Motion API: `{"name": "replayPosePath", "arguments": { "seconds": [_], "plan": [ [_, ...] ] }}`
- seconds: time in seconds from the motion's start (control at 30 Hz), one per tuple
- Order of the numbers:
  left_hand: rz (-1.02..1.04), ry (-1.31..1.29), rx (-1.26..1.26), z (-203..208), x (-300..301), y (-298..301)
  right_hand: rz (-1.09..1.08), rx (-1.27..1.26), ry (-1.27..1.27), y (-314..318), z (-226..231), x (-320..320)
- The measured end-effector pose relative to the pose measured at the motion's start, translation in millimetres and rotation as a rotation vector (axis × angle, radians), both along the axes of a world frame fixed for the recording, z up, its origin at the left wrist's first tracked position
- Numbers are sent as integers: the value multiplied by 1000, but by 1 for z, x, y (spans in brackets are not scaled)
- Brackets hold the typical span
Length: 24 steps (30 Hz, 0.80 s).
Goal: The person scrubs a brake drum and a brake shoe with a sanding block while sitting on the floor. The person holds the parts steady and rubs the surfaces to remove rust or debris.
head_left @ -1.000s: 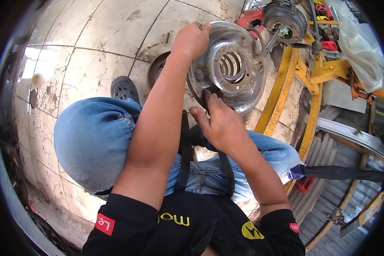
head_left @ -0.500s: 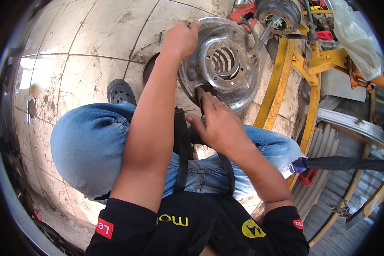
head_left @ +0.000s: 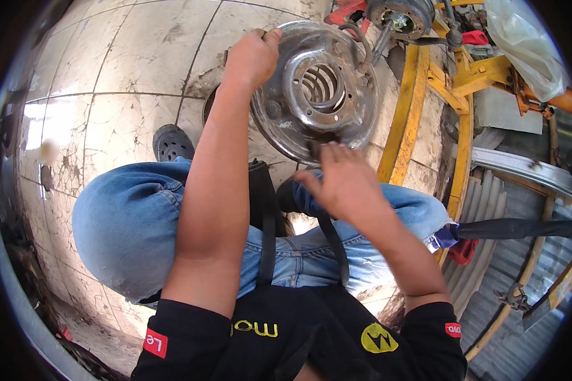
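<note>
My left hand (head_left: pixel 253 57) clasps a metal disc (head_left: pixel 324 120) by the rim at 12 o'clock on my feed; my right hand (head_left: pixel 349 184), fingers nearly straight, lies at its 6 o'clock edge, grasp I cannot tell. Cracked tiles (head_left: pixel 127 120) spread at 10, a yellow frame (head_left: pixel 405 114) at 2.

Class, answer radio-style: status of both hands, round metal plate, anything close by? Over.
Left hand grips round metal plate at upper-left rim. Right hand over its lower edge, hold unclear. Yellow frame right of plate.
</note>
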<state>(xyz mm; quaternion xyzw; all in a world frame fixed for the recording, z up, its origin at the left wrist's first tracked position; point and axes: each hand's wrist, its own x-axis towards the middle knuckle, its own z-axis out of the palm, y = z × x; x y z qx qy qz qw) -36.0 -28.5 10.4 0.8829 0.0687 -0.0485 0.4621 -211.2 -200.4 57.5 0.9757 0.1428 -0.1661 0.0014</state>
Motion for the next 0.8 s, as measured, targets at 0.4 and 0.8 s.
{"name": "replayPosePath", "arguments": {
  "seconds": [0.4, 0.8],
  "plan": [
    [1, 15, -20, 0, 0, 2, 63, 142, -37, -11, 2, 2],
    [4, -2, -10, -2, 1, 0, 194, -63, 18, -52, 10, 15]
  ]
}}
